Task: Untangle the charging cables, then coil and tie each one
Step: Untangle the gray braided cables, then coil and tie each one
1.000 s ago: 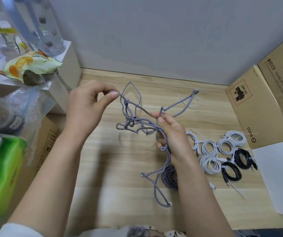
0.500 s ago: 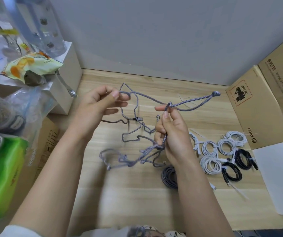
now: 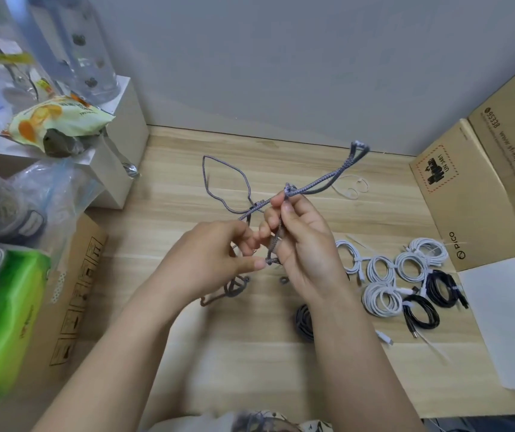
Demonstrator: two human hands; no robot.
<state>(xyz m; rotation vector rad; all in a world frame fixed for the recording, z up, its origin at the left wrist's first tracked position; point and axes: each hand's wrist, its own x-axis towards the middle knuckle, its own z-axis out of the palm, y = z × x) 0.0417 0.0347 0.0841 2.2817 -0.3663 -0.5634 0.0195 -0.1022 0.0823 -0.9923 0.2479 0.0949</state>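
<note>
Grey braided cable (image 3: 318, 186) is the item in work, held above the wooden desk (image 3: 250, 353). My left hand (image 3: 209, 263) sits nearest me, fingers curled, with the thumb tip at the cable's lower bend; motion blur keeps me from confirming a full pinch, though the fingers appear closed on the strand. My right hand (image 3: 303, 244) is just beside it, touching it at the fingertips, and clamps the cable between thumb and forefinger at the top while a length runs down across its palm side. Loose loops hang below my left hand toward the desk. A doubled length rises from my right hand up and to the right; a single open loop stands up and to the left.

On the desk under my right wrist lies a dark coiled cable (image 3: 304, 322), partly hidden. To the right sit white coiled cables (image 3: 380, 299) and black coiled cables (image 3: 421, 314), each tied, grouped near one another. Beyond them lies a white sheet (image 3: 511, 322), then cardboard boxes (image 3: 468, 194). At far left are a green pack (image 3: 3, 322) and a snack bag (image 3: 59, 123).
</note>
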